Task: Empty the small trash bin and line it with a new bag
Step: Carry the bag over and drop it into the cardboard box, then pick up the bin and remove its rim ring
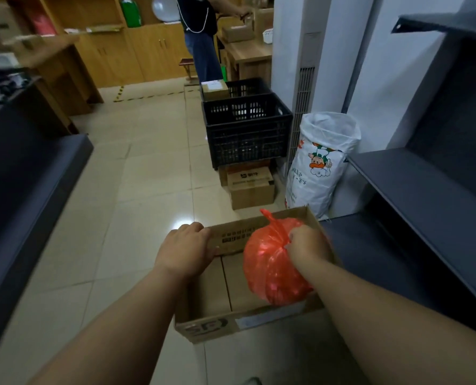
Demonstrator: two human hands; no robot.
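Pale floor tiles [136,173] run up the middle of the frame, between dark shelving on the left edge and grey shelves [425,184] on the right, with wooden cabinets along the top. At lower centre sits an open cardboard box [209,326] on the floor, which appears to serve as the small bin or the place where rubbish is collected; which of the 2 I cannot tell.

On the box's far left rim rests the left hand [188,247], fingers curled over the cardboard edge and gripping it, apparently to steady the box. Right of it hangs a full orange bag [270,270], its knotted neck pinched in the closed fingers of the right hand [306,243]; the bag sits partly inside the box, against its right wall. I judge the emptying step is in hand: the tied bag is either being lifted out or set in.

Further right, upper middle, stand 2 stacked black crates [245,129] and a white woven sack [320,162], open at the top. Next, the bag needs carrying clear, then a fresh liner found; none is visible.
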